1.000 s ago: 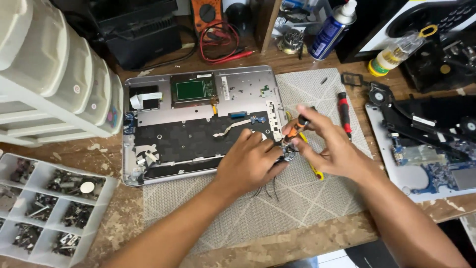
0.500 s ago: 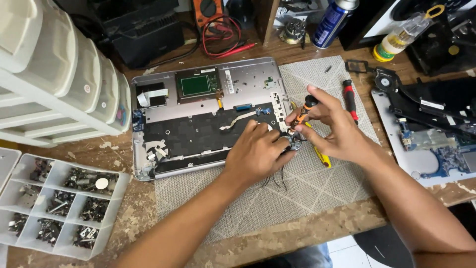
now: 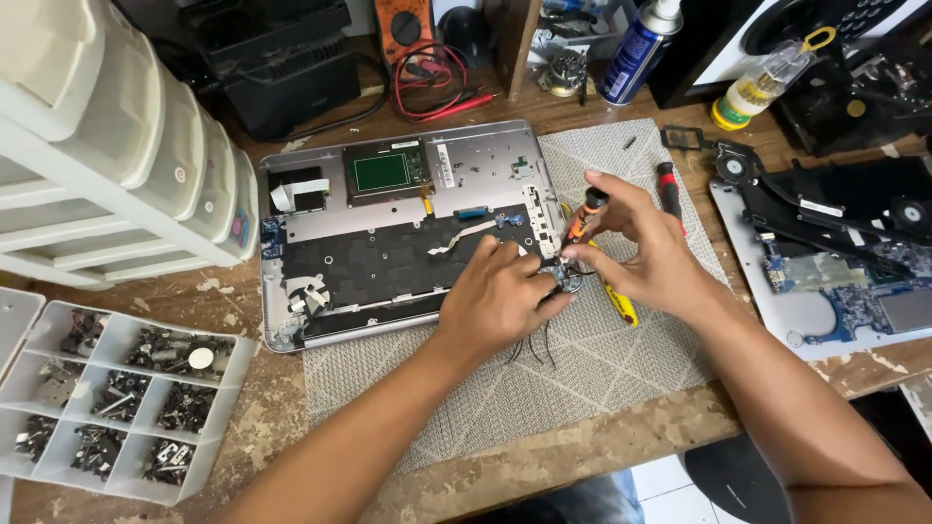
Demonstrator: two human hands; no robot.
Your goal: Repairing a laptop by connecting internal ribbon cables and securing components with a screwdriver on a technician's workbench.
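An opened silver laptop shell (image 3: 320,218) lies on a grey patterned mat (image 3: 602,359), its black inner plate and green board showing. My right hand (image 3: 646,252) grips a small orange-and-black screwdriver (image 3: 585,212), tip down at the shell's lower right corner. My left hand (image 3: 495,296) pinches a small dark part with thin black wires (image 3: 561,277) at that same corner, right under the screwdriver tip. A yellow-handled tool (image 3: 619,306) lies on the mat beneath my right hand.
A clear compartment tray of screws (image 3: 116,388) sits front left, white plastic drawers (image 3: 107,155) behind it. A laptop board and black cover (image 3: 845,252) lie at right. A red-handled screwdriver (image 3: 668,186), spray can (image 3: 636,49), small bottle (image 3: 762,87) and meter with red leads (image 3: 413,49) stand behind.
Both hands have stayed at the shell's lower right corner with the screwdriver held upright; the view has shifted a little, so the scene sits slightly lower and further right.
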